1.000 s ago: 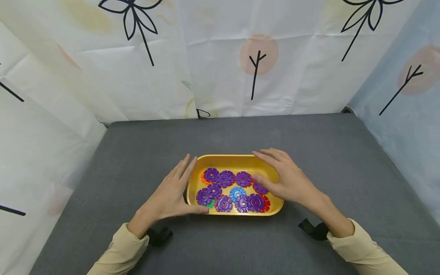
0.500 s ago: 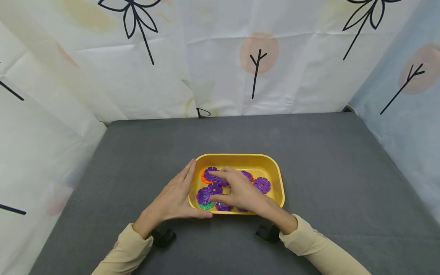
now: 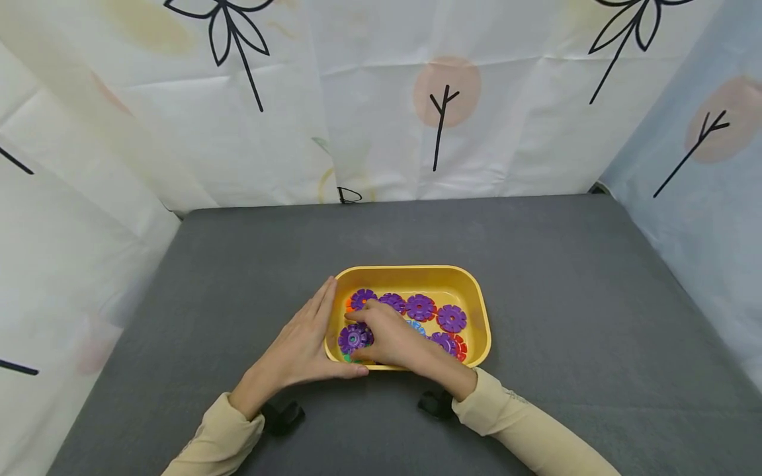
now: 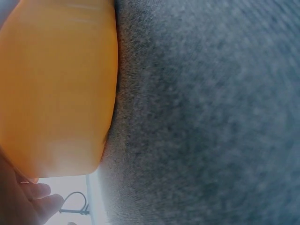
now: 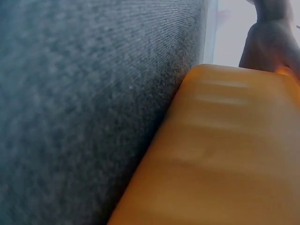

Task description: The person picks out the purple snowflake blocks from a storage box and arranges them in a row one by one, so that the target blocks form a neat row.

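Note:
A yellow tray (image 3: 479, 311) holds several flower-shaped plastic discs, mostly purple. My left hand (image 3: 303, 337) lies against the tray's left end, its fingers nearly straight along that side and the thumb by the front rim. Inside the tray, my right hand (image 3: 389, 334) reaches to the left part with bent fingers and thumb on either side of a purple flower disc (image 3: 351, 340). Whether they pinch it is unclear. Some discs are hidden under that hand. Both wrist views mainly show the outer wall of the tray (image 4: 58, 93) and grey cloth.
More purple discs (image 3: 451, 318) lie along the back and right of the tray, with a red disc (image 3: 460, 346) and a partly covered blue disc (image 3: 417, 327). A grey cloth-covered table (image 3: 571, 284) surrounds it. Patterned white curtains (image 3: 381, 132) hang behind and at the sides.
My right hand has moved left from the tray's right end, down among the discs, its thumb and fingers drawing closer together. The left hand has stayed at the tray's left end.

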`<state>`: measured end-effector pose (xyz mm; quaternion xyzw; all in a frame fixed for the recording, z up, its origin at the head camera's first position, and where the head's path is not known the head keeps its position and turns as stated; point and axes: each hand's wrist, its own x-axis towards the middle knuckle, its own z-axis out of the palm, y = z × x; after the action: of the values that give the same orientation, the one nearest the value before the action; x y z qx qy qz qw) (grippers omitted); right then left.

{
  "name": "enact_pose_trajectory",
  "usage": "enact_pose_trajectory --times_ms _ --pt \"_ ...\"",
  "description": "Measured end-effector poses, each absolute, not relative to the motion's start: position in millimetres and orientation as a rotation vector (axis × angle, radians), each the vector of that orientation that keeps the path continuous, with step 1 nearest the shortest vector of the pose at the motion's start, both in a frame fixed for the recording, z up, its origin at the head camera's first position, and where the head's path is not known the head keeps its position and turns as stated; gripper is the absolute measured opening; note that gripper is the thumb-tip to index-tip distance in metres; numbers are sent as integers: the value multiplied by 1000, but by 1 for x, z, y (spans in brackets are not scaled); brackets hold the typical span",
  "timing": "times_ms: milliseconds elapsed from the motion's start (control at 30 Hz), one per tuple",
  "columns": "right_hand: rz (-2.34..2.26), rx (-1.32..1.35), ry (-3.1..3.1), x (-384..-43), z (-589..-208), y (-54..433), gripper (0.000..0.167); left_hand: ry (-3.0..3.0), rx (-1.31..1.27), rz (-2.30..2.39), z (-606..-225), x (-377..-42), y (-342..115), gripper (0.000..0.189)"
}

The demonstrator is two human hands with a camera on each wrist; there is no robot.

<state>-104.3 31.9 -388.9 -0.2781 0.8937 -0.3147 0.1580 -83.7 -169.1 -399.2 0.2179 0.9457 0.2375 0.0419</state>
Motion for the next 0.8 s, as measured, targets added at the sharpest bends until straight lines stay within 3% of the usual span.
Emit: enact_pose_trajectory --times_ms 533,800 --pt "-710 -917 2611 -108 -388 21 41 2898 652 720 -399 -81 -172 139" --pt "-716 -964 2690 -106 -384 27 41 2915 674 714 -400 -82 -173 139"
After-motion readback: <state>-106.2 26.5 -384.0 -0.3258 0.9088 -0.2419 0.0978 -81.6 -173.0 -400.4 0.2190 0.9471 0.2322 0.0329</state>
